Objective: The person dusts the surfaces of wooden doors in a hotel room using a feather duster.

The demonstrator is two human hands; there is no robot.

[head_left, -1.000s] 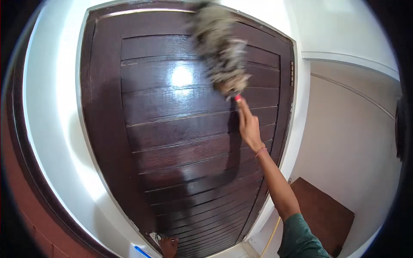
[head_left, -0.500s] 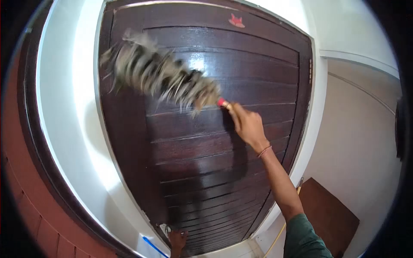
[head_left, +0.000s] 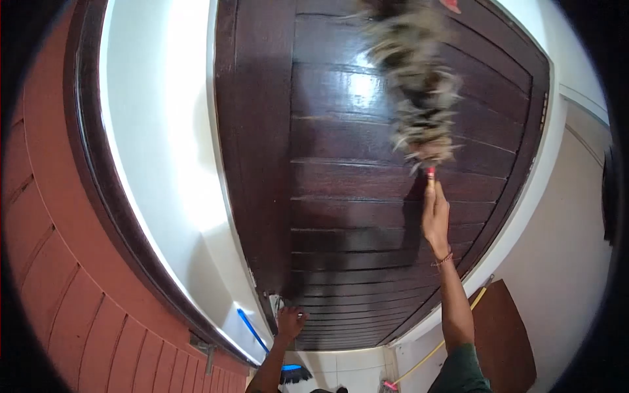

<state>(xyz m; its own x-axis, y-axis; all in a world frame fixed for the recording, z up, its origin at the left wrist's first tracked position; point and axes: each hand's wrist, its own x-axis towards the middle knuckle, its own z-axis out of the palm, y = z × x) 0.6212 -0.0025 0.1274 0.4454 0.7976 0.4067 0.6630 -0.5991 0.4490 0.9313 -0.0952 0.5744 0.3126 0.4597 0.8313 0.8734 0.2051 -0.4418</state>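
Observation:
My right hand (head_left: 436,219) is closed around the handle of a feather duster (head_left: 422,98), just below its red collar. Its bushy grey, black and cream feathers are blurred and point up across the upper part of a dark brown wooden door (head_left: 367,187). Low on the door's left edge, my left hand (head_left: 291,322) is closed on the door handle (head_left: 276,304), whose light metal plate shows beside my fingers. Most of the handle itself is hidden by the hand.
A blue-handled broom (head_left: 252,331) leans at the lower left. A yellow-handled broom (head_left: 452,334) with a pink head stands at the lower right, near a brown board (head_left: 504,340). Reddish wooden panelling (head_left: 85,314) lies to the left beyond a white frame.
The feather duster has swung from pointing up-left to nearly upright, its feathers now further right on the door. The view has shifted left and down. My left hand stays at the handle.

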